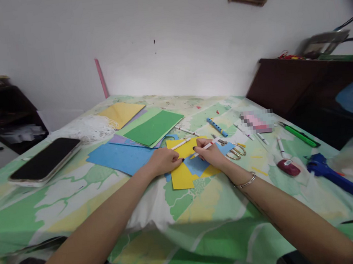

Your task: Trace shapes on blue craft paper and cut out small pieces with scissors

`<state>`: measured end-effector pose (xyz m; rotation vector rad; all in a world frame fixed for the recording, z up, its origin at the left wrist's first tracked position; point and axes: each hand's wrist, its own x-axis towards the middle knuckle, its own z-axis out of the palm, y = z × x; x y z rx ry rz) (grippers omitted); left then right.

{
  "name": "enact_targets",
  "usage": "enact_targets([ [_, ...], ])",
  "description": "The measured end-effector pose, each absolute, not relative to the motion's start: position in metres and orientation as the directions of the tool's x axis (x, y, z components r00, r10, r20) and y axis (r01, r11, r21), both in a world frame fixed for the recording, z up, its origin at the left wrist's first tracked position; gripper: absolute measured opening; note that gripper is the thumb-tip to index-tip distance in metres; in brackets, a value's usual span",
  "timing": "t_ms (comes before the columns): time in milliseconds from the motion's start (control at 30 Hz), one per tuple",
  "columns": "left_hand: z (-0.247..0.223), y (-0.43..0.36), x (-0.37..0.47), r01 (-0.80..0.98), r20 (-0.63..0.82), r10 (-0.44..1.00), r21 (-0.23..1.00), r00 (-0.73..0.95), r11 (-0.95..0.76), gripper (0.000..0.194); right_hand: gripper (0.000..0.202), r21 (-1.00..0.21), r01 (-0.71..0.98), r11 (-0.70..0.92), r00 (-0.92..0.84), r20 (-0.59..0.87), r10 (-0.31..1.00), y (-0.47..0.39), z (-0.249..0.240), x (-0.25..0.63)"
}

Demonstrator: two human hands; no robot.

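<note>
My right hand (pixel 209 153) is closed round a white marker (pixel 204 147) with a red band, its tip down at a cut blue piece (pixel 199 166). That blue piece lies over a yellow sheet (pixel 181 177) with a notched lower edge. My left hand (pixel 166 161) rests at the sheet's left side, fingers curled and thumb pressed on it. A second white pen (pixel 181 143) sticks out past the left fingers; whether they grip it, I cannot tell. Scissors (pixel 237 151) with gold-coloured handles lie just right of my right hand, partly under a blue scrap.
Left are a large blue sheet (pixel 122 156), stacked green sheets (pixel 155 128), white string (pixel 90 128) and a phone (pixel 45 161). On the right lie a blue flute-like tube (pixel 216 127), a green cutter (pixel 299 134), a dark red object (pixel 288 167) and a blue glue gun (pixel 339 176).
</note>
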<state>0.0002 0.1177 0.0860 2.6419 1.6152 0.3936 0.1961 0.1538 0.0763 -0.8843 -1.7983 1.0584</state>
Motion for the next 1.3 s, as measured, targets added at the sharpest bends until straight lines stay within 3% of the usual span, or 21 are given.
enact_targets([
  [433, 0.0851, 0.1184, -0.0008, 0.87, 0.206, 0.876, 0.15, 0.437, -0.469, 0.04, 0.03, -0.916, 0.166, 0.365, -0.399, 0.276, 0.874, 0.1459, 0.083, 0.1948],
  [1300, 0.0867, 0.1176, -0.0004, 0.87, 0.194, 0.88, 0.162, 0.434, -0.465, 0.039, 0.036, -0.93, 0.169, 0.326, -0.424, 0.23, 0.876, 0.1483, 0.078, 0.1974],
])
